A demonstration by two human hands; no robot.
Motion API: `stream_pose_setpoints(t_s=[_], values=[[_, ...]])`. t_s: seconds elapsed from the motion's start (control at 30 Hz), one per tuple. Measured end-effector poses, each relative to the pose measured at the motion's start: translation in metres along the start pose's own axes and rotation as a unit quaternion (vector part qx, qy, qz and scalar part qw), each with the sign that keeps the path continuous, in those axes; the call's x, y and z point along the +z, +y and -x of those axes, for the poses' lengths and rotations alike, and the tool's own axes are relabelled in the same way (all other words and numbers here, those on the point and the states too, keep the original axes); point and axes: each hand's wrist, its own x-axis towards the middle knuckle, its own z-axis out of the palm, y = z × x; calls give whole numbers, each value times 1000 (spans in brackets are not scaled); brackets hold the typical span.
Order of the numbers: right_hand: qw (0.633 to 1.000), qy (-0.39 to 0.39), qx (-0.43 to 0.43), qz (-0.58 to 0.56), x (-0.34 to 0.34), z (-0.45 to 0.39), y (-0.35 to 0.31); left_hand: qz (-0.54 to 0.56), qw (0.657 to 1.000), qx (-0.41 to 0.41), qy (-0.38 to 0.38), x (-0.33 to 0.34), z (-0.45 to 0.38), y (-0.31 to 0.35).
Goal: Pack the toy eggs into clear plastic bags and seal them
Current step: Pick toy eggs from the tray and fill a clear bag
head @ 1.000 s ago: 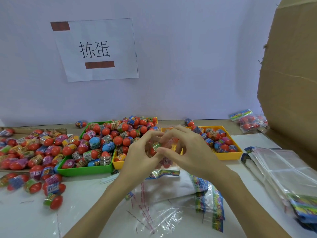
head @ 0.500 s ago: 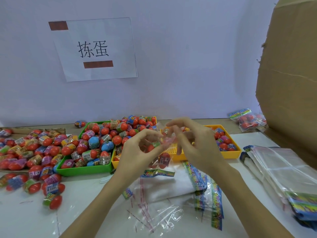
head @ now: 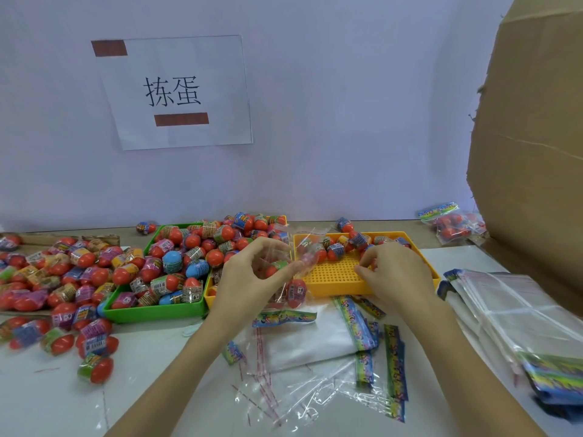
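Left hand (head: 252,279) pinching a clear bag (head: 291,280) with red toy eggs inside; right hand (head: 396,274) curled over eggs in the yellow tray (head: 334,287), grip unclear.

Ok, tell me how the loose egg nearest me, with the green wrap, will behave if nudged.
The egg is rounded and lies on its side on the smooth table, so it probably rolls. It looks like hollow plastic, likely light. Its glossy wrap may feel slippery.

The hands no longer meet over one clear bag (head: 291,272). The right hand (head: 397,272) now sits apart, out over the yellow tray (head: 334,279), fingers curled at the eggs (head: 334,250) there. The left hand (head: 252,275) alone grips the bag, which hangs below it with eggs inside.
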Motion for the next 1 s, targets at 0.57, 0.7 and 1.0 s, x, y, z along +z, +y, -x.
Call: stream_pose_setpoints(t_s=[0.57,0.7,1.0], values=[[843,146,-120,-504,-24,10,-29,-15,1000,9,-24,2,1,-4],[784,98,-181,-585,-31,21,-44,-12,1000,13,-22,3,1,-2],[908,81,-258,-319,-14,19,-43,-12,999,28,-20,4,2,0]])
